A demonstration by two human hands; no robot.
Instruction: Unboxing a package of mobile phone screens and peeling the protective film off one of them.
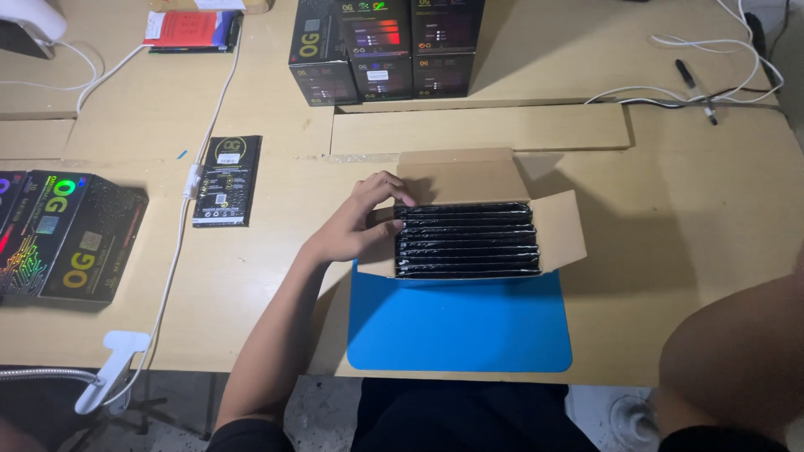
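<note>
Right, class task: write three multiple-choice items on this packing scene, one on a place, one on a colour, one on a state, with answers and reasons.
1. Where does the left hand rest?
A. on the left end of the open cardboard box
B. on the pen at the far right
C. on the white cable

2. What colour is the mat under the box?
A. red
B. blue
C. green

3. How do the box's flaps stand?
A. taped shut
C. torn off
B. folded open

Answers: 1 A, the fingers curl over the left end of the row of black packs in the box. 2 B, the mat below the box is plain blue. 3 B, the flaps spread outward and the packs show. The right hand is out of view.
</note>
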